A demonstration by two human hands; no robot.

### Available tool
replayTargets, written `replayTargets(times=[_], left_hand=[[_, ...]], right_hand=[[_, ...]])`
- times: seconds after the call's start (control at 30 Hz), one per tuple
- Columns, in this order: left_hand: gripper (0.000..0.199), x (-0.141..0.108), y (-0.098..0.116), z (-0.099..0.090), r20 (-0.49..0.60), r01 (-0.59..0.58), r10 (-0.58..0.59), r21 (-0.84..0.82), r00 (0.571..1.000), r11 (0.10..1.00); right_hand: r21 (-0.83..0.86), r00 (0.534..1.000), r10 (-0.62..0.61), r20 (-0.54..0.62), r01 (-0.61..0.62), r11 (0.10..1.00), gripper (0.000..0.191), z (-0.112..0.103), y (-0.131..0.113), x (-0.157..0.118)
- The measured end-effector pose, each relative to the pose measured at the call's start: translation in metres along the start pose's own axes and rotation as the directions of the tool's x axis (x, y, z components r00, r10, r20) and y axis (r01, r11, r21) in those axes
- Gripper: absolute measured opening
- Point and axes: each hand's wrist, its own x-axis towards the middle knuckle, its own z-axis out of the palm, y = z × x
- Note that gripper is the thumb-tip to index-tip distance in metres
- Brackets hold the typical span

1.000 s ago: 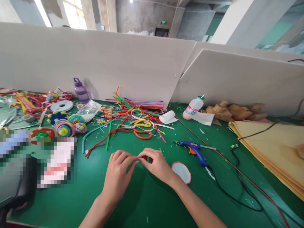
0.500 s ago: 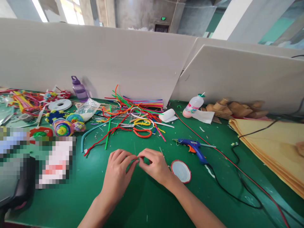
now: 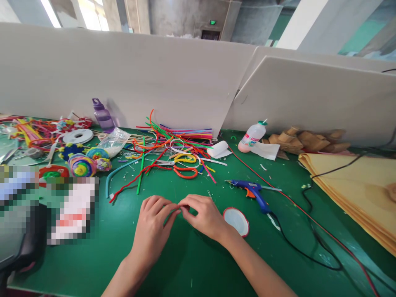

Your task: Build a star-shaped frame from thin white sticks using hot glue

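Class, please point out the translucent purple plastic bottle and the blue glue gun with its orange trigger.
Purple bottle [image 3: 105, 120]: head view, on its body.
Glue gun [image 3: 261, 201]: head view, on its handle.

There's the purple bottle [image 3: 104, 117] by the pale partition [image 3: 123, 78], and over to the right, a green-capped bottle [image 3: 252, 136]! Brown paper pieces [image 3: 312, 142] sit behind yellow sheets [image 3: 349, 179], while a green sign [image 3: 213, 22] glows beyond.
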Motion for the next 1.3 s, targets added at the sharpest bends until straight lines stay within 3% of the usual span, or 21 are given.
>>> replayTargets(times=[0.23,0.37,0.47,0.57,0.67,0.8,0.97,1.3], left_hand=[[0.012,0.000,0.003,0.000,0.024,0.012,-0.011,-0.017,1.000,1.000],[0.011,-0.001,0.003,-0.001,0.024,0.014,-0.014,-0.018,1.000,1.000],[0.011,-0.001,0.002,-0.003,0.015,0.021,-0.021,-0.016,1.000,1.000],[0.012,-0.001,0.002,-0.003,0.012,0.029,-0.029,-0.016,1.000,0.999],[0.013,-0.001,0.002,-0.002,0.000,0.035,-0.035,-0.016,0.999,0.999],[0.013,0.000,0.003,-0.001,-0.018,0.036,-0.037,-0.027,0.999,0.999],[0.014,0.001,0.004,0.000,-0.018,0.040,-0.041,-0.048,0.999,0.998],[0.014,0.004,0.005,-0.002,-0.009,-0.034,0.033,-0.069,0.999,0.997]], right_hand=[[-0.081,0.998,0.058,0.027,-0.056,0.995,0.011,0.006,0.001,-0.002],[-0.018,0.979,0.195,-0.052,-0.196,0.980,0.009,0.005,0.008,-0.001],[0.028,0.937,0.326,-0.125,-0.325,0.945,0.008,-0.001,0.018,-0.001],[-0.039,0.911,0.401,-0.098,-0.406,0.913,0.016,-0.007,0.025,-0.002],[-0.093,0.935,0.351,-0.050,-0.354,0.931,0.013,-0.011,0.025,-0.005],[0.002,0.981,0.184,0.053,-0.185,0.983,0.011,-0.013,0.016,-0.008],[-0.035,0.995,0.040,0.091,-0.036,0.999,0.007,-0.011,0.012,-0.006],[-0.040,0.996,-0.008,0.089,0.012,0.999,0.014,-0.007,0.019,-0.005]])
